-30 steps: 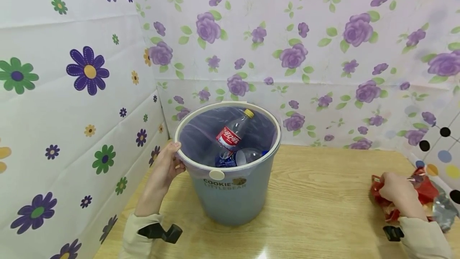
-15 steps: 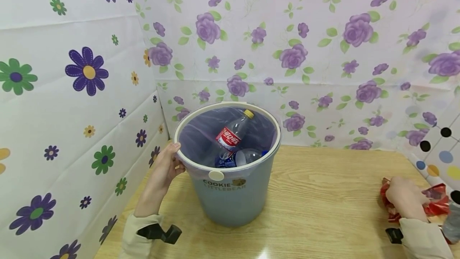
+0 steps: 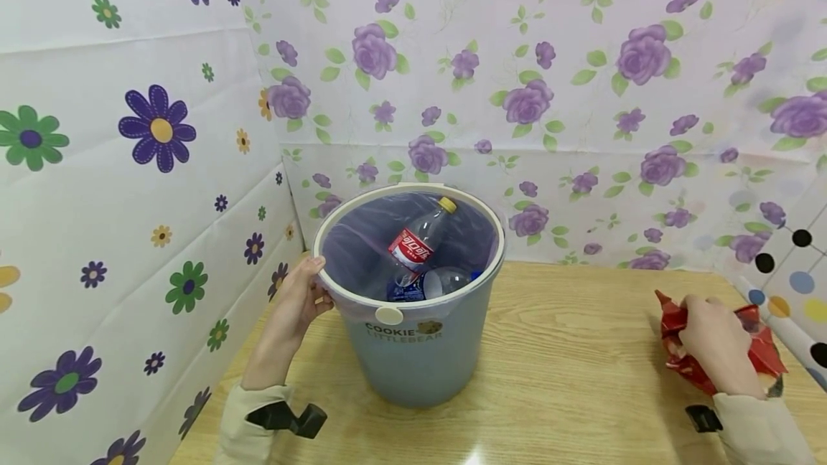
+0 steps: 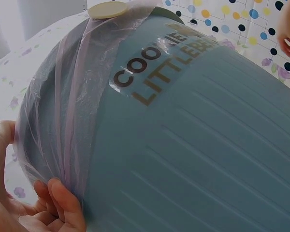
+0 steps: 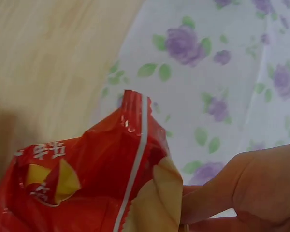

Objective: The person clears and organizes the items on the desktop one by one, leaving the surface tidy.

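Note:
My left hand (image 3: pixel 300 300) grips the rim of a blue-grey trash bin (image 3: pixel 420 372) at its left side. In the left wrist view, the thumb is at the rim and the fingers (image 4: pixel 63 203) curl against the thin plastic liner (image 4: pixel 82 77) folded over the outside. Far to the right, my right hand (image 3: pixel 716 343) holds a crumpled red snack bag (image 3: pixel 673 321) over the table. The right wrist view shows the thumb at the side of the red bag (image 5: pixel 82 179); the other fingers are mostly hidden.
Inside the bin lean a clear bottle with a red label (image 3: pixel 413 246) and another with a blue label (image 3: pixel 405 288). The wooden table (image 3: pixel 568 350) meets flowered cloth walls (image 3: pixel 478 106) behind and at both sides.
My right hand shifted right, then back left with the red bag. A silvery crumpled piece beside it has mostly gone from view. My left hand and the bin stay put.

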The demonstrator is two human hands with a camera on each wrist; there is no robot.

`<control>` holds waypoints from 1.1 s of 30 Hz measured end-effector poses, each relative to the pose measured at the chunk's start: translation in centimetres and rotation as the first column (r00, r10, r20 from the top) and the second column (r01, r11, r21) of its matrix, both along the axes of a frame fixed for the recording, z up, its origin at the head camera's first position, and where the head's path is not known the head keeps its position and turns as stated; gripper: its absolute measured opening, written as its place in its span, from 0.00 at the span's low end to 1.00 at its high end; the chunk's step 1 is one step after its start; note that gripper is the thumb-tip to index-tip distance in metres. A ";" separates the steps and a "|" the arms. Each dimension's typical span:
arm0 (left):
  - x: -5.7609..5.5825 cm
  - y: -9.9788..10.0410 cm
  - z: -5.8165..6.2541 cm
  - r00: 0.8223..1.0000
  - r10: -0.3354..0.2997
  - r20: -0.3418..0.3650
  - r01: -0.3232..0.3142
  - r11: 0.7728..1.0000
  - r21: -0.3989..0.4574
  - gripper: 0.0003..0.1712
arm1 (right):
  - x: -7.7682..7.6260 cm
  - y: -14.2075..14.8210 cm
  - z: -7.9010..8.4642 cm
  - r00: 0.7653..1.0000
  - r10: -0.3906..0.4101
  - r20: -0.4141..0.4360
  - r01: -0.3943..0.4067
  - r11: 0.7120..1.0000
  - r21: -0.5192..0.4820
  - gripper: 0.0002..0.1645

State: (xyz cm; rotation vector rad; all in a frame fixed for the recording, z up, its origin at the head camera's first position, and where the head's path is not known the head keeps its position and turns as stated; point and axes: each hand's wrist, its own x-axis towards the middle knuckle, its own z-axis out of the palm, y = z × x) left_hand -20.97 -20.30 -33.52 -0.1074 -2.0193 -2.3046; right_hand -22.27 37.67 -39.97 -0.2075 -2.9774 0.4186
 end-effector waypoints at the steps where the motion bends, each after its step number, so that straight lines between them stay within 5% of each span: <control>1: 0.0 0.0 0.0 1.000 0.000 0.000 0.000 1.000 0.000 0.10 | 0.0 -0.4 0.2 0.999 0.016 -0.035 -0.016 1.000 0.008 0.29; 7: -0.1 0.1 0.1 1.000 -0.003 0.006 0.003 1.000 0.009 0.11 | 0.1 -2.3 1.0 0.969 0.072 -0.235 -0.064 0.997 0.039 0.37; 13: -0.1 0.1 0.2 1.000 0.002 0.018 -0.002 1.000 0.012 0.11 | 0.1 -3.5 1.7 0.901 0.136 -0.411 -0.121 0.991 0.062 0.36; 20: -0.1 0.1 0.1 1.000 0.007 0.025 -0.008 1.000 0.011 0.12 | 0.3 -4.6 2.4 0.825 0.231 -0.515 -0.189 0.973 0.134 0.39; 28: -0.2 0.1 0.1 1.000 0.008 0.023 -0.008 1.000 0.011 0.12 | 0.6 -6.3 3.7 0.675 0.326 -0.661 -0.206 0.945 0.256 0.40; 33: -0.1 0.1 0.1 1.000 0.006 0.029 -0.007 1.000 0.014 0.12 | 1.1 -7.3 4.7 0.614 0.370 -0.697 -0.217 0.929 0.301 0.41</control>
